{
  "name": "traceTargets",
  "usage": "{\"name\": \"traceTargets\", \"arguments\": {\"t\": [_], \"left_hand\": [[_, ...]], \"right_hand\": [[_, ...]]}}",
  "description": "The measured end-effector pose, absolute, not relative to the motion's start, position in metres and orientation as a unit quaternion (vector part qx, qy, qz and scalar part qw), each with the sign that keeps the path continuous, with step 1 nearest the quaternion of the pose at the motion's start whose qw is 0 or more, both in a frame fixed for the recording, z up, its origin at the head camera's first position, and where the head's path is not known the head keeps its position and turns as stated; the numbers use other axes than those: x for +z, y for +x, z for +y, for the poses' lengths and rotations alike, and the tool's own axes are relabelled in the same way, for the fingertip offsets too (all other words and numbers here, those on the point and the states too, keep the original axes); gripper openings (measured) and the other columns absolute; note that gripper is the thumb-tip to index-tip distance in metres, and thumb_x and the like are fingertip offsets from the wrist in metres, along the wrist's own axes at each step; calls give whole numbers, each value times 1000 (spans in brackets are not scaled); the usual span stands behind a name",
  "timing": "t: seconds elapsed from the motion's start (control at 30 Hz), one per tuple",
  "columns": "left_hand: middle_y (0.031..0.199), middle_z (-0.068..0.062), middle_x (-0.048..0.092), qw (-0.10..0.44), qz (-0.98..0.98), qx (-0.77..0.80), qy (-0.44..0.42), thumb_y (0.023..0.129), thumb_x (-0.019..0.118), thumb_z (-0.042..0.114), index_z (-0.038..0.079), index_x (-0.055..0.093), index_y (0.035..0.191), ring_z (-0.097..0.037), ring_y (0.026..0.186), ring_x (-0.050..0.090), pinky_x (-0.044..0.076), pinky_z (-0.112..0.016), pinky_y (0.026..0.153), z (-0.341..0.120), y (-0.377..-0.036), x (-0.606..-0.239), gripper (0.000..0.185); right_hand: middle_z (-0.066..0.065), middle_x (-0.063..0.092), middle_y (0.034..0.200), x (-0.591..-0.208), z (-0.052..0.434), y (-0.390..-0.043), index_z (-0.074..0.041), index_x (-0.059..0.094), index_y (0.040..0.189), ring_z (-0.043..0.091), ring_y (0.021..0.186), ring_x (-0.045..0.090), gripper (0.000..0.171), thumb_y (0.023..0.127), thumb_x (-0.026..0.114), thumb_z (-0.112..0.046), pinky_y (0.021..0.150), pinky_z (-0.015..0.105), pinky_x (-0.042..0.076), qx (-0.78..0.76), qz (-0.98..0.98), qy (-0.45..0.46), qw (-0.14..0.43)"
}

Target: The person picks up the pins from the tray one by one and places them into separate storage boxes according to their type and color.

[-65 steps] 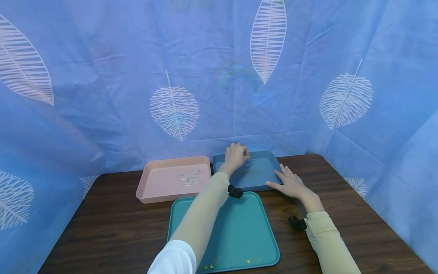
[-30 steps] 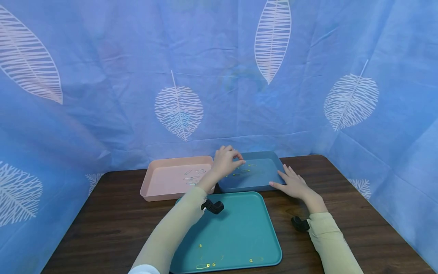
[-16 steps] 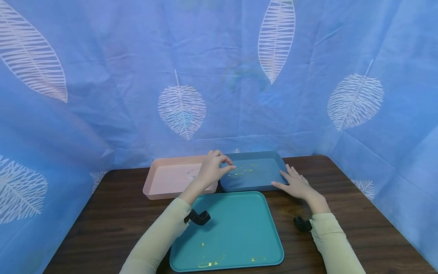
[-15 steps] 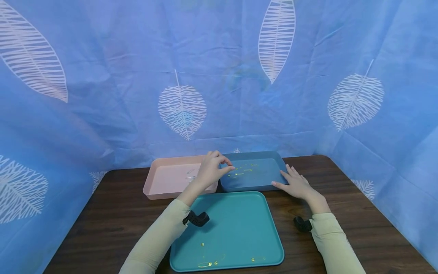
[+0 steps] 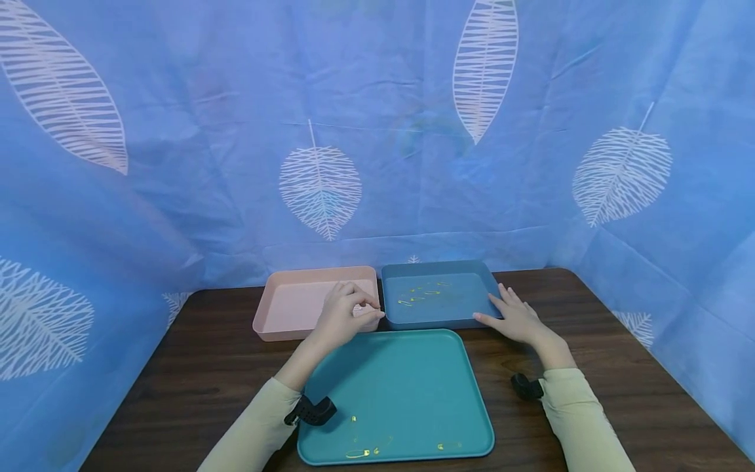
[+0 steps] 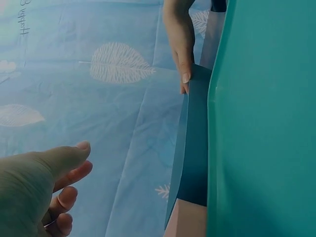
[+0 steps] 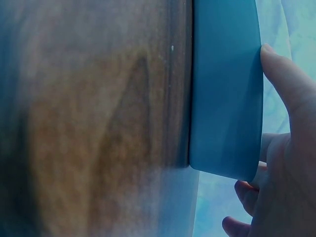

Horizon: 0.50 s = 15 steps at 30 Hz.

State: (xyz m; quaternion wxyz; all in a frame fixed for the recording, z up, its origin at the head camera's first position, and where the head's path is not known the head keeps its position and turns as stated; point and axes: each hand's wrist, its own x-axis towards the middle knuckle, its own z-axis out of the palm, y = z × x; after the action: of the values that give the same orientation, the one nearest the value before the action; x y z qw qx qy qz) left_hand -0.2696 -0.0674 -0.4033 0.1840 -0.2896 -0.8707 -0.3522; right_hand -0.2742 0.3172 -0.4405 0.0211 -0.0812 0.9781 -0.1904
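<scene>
Head view, centre frame: left hand (image 5: 344, 319) sits over the right end of the pink tray (image 5: 283, 308), fingers curled, tips near thumb; can't tell from here whether it pinches anything. Right hand (image 5: 514, 318) lies flat, fingers straight and a bit spread, against the lower right corner of the dark blue tray (image 5: 472, 278). Gold safety pins (image 5: 420, 294) lie in the blue tray's upper left part. A few more gold pins (image 5: 366, 451) sit along the bottom edge of the big teal tray (image 5: 407, 387), lower centre. All three trays are on the dark wood table (image 5: 596, 314); the blue leaf-print cloth (image 5: 377, 131) fills the upper frame.

Left wrist view adds: left hand at lower left (image 6: 39, 192), thumb out, other fingers curled, something thin and metallic glinting at the fingertips, too small to identify. It also shows the right hand's fingertips (image 6: 183, 74) touching the blue tray's rim (image 6: 195, 138), top centre. The right wrist view shows the thumb (image 7: 284, 84) laid along the blue tray's outer wall (image 7: 224, 89), right side of frame, fingers below blurred.

Versus 0.5 s ago: left hand has pulled back from the pink/blue tray boundary toward lower left, now over the pink tray. 2.2 s ago it was inside the blue tray. Right hand unchanged on that corner throughout
</scene>
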Motion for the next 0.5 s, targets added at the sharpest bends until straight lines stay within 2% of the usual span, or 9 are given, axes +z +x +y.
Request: {"name": "traceTargets", "arguments": {"t": [0.17, 0.5], "left_hand": [[86, 0, 58, 181, -869, -359, -288, 81, 79, 23, 20, 75, 86, -12, 86, 44, 34, -37, 82, -78, -259, -409, 7], [85, 6, 54, 168, -877, -341, -293, 80, 80, 29, 22, 75, 88, -8, 86, 42, 36, -36, 83, -94, -239, -415, 12]], "right_hand": [[34, 7, 158, -440, 316, -275, 6, 31, 149, 52, 146, 7, 89, 92, 52, -60, 109, 74, 9, -190, 978, -82, 22], [34, 8, 158, -437, 315, -272, 6, 32, 148, 52, 145, 7, 89, 92, 52, -60, 109, 74, 10, -190, 978, -83, 22]]}}
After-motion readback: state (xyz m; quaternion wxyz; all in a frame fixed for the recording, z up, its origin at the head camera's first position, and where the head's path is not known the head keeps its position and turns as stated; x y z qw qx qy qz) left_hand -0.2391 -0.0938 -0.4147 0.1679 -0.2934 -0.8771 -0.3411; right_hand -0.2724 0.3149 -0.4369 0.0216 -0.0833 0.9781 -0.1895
